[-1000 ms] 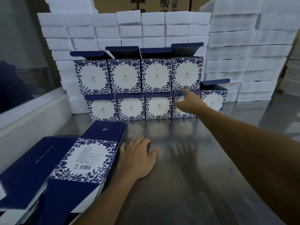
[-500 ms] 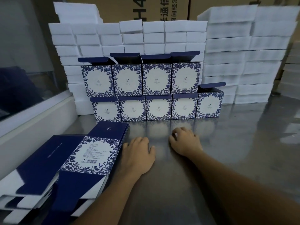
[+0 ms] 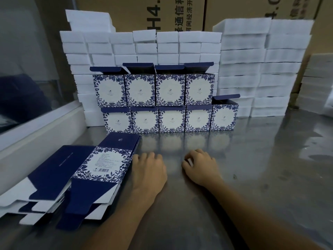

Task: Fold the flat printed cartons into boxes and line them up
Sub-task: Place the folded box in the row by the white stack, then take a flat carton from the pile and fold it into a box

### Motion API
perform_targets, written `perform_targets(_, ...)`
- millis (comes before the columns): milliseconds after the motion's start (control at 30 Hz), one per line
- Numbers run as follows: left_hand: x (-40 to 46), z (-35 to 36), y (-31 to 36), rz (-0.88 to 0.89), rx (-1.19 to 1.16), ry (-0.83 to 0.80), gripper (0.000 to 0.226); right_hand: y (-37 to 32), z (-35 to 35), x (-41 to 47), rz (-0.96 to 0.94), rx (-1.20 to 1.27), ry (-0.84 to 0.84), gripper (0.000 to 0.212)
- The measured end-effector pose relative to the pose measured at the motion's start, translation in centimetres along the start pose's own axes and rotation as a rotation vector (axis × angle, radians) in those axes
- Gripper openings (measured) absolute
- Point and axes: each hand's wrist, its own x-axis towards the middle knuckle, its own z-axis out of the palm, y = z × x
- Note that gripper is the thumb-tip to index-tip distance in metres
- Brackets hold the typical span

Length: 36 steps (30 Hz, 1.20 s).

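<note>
nine blue-and-white floral printed boxes [image 3: 172, 119] are standing lined up, my right hand [image 3: 201, 166] having pulled back, loosely curled and empty, while my flat left hand [image 3: 148, 171] is touching the flat navy cartons [image 3: 100, 170].

White foam blocks [image 3: 241, 69] stacked on steel table [image 3: 261, 168], seemingly before brown cartons [image 3: 180, 13].

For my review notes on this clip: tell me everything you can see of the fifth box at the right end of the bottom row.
The rightmost bottom-row box is a printed carton, cube-like, its white front framed by dark blue leaf pattern with a small mark at the centre. Its navy lid flap stands open, tilted up and back. It sits upright on the shiny metal table, its left side against the neighbouring box. Nothing is stacked on it, and neither hand touches it. White foam blocks stand behind.
</note>
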Motion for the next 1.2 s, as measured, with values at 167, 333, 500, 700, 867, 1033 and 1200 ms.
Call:
perform_targets(167,-1.4,-1.5,-1.4,-0.138,0.174,-0.001,0.045,0.3,-0.7,0.0,0.082,0.184,0.037,0.015)
perform_targets(333,-0.9,-2.1,-6.1,-0.439,0.094,-0.234,0.079,0.9,-1.0,0.3,0.213,0.399,0.122,0.024)
perform_targets(500,-0.8,-2.1,-9.1,-0.581,-0.085,-0.417,0.09,1.0,-1.0,0.1,0.218,0.546,0.175,0.025)
perform_targets(700,-0.8,-2.6,-9.2,-0.592,-0.184,-0.372,0.079,1.5,-1.3,-0.2,0.25,0.758,0.21,0.022)
perform_targets(867,-0.8,-3.2,-8.8,-0.582,-0.308,-0.044,0.04,1.5,-1.5,-0.5,0.261,0.827,0.253,0.019)
perform_targets(1033,-0.9,-3.3,-8.6,-0.572,-0.333,0.047,0.023,1.5,-1.5,-0.5,0.246,0.834,0.231,0.024)
perform_targets(1200,-1.0,-2.7,-8.9,-0.583,-0.306,0.025,0.033,1.6,-1.3,-0.5,0.231,0.822,0.206,0.027)
